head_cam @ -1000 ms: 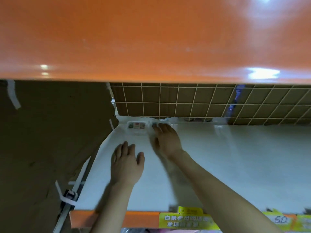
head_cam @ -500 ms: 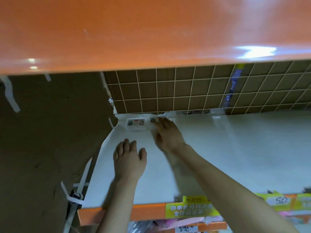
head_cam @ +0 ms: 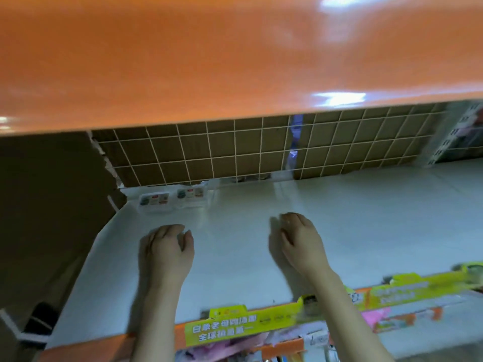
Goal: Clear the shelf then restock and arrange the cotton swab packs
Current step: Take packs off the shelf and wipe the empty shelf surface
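Both hands hover low over the white shelf (head_cam: 352,218), palms down, and neither holds anything. The left hand (head_cam: 167,250) has its fingers loosely curled under, thumb tucked toward the inside; the right hand (head_cam: 300,242) lies well apart from it to the right, its fingers likewise bent loosely downward, with a dark shadow on the shelf just beside its thumb edge. Ahead of the left hand, at the back left corner of the shelf, two clear cotton swab packs stand side by side: the left cotton swab pack (head_cam: 154,201) is straight beyond the left hand's knuckles, and the right cotton swab pack (head_cam: 192,195) sits just beside it, further back, between the lines of the two hands. Behind the packs rises a wire grid back panel (head_cam: 235,150) over brown cardboard. Above both hands spreads the glossy orange upper shelf (head_cam: 209,61). Near the wrists, along the shelf's front edge, runs a yellow-green price label strip (head_cam: 235,327), blurred.
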A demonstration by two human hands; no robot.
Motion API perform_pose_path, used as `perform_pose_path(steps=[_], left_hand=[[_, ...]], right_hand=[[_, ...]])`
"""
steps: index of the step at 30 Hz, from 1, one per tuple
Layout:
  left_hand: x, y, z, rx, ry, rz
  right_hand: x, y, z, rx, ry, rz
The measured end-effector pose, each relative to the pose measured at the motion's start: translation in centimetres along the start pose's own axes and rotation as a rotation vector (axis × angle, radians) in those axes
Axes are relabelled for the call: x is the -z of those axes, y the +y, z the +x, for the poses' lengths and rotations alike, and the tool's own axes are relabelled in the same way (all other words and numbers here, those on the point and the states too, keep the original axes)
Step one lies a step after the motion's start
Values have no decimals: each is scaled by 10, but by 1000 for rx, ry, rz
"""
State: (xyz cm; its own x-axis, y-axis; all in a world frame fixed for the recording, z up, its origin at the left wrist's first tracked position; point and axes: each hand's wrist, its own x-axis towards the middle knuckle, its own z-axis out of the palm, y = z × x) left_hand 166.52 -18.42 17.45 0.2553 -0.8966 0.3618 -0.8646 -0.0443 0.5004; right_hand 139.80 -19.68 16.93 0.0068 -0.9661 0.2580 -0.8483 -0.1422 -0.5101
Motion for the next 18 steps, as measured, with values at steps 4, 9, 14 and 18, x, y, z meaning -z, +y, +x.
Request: perform_pose_path(steps=[4,9,14,18], left_hand=[[-23,70,-17,9,-32,-48],[-56,157,-56,-99,-111,-33],[-80,225,-94,-133,-265,52],[-82,238,-111,-62,-327,138]], right_hand=[[36,41,0,61,-52,-44],[88,106,-6,117,-98,-54],[113,153,-15,133,-108,-2],[126,166,-16,168,-141,10]])
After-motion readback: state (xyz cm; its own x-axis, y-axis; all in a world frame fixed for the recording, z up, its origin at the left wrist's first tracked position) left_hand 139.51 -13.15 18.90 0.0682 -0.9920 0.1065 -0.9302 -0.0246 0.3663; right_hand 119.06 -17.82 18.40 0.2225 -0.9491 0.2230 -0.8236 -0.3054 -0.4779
